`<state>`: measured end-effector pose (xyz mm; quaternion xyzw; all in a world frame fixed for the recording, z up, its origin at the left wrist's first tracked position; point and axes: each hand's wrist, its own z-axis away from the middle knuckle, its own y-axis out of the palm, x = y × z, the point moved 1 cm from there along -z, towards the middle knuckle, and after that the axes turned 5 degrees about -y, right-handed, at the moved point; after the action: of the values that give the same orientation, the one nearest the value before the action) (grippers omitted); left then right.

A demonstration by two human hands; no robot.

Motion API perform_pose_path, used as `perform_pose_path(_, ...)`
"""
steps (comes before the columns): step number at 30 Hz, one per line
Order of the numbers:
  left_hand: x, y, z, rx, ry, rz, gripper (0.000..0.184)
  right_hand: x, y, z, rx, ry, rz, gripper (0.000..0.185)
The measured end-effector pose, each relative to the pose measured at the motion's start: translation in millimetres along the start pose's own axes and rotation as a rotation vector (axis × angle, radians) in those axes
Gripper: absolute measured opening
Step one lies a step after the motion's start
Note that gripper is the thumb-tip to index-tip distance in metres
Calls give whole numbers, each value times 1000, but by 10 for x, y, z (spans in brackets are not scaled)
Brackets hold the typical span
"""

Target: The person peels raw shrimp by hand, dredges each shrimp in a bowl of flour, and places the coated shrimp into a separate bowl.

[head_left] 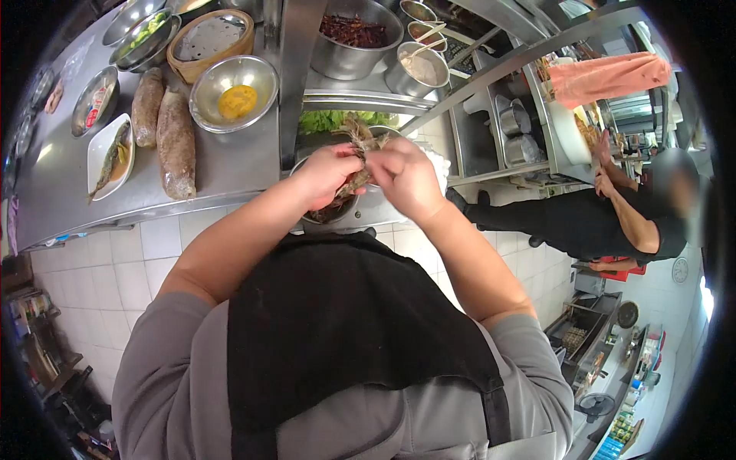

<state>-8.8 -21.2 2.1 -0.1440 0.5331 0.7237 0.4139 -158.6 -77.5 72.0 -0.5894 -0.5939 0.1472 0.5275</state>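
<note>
Between my two hands, above a metal bowl (pixel 352 212), is a greyish-brown prawn (pixel 355 181) with thin legs or feelers sticking up at the top. My left hand (pixel 330 175) is closed around it from the left. On its other side my right hand (pixel 406 175) pinches at it, fingers bent and slightly blurred. Dark brown pieces lie in the bowl under my hands, mostly hidden by them. Just behind, green leafy vegetables (pixel 318 121) sit beneath the shelf. A second round metal container edge (pixel 387 130) is partly covered by my right hand.
On the steel counter (pixel 230 165) at left are two wrapped brown rolls (pixel 176 146), a bowl with egg yolk (pixel 238 101), a fish on a white dish (pixel 115 157) and a bamboo steamer (pixel 211 46). A pot of dried chillies (pixel 356 42) stands on the shelf. A co-worker (pixel 583 211) stands at right.
</note>
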Motion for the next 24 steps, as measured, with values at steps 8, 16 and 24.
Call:
perform_pose_path(8,-124,102,85,20,57,-216,25,-154,-192,-63,-228,526,-379,10)
perform_pose_path(16,-162,124,34,190,-109,317,34,-23,32,-103,-229,283,-229,14)
perform_pose_path(24,-119,226,-58,-134,66,412,34,250,50,-52,-198,-189,51,20)
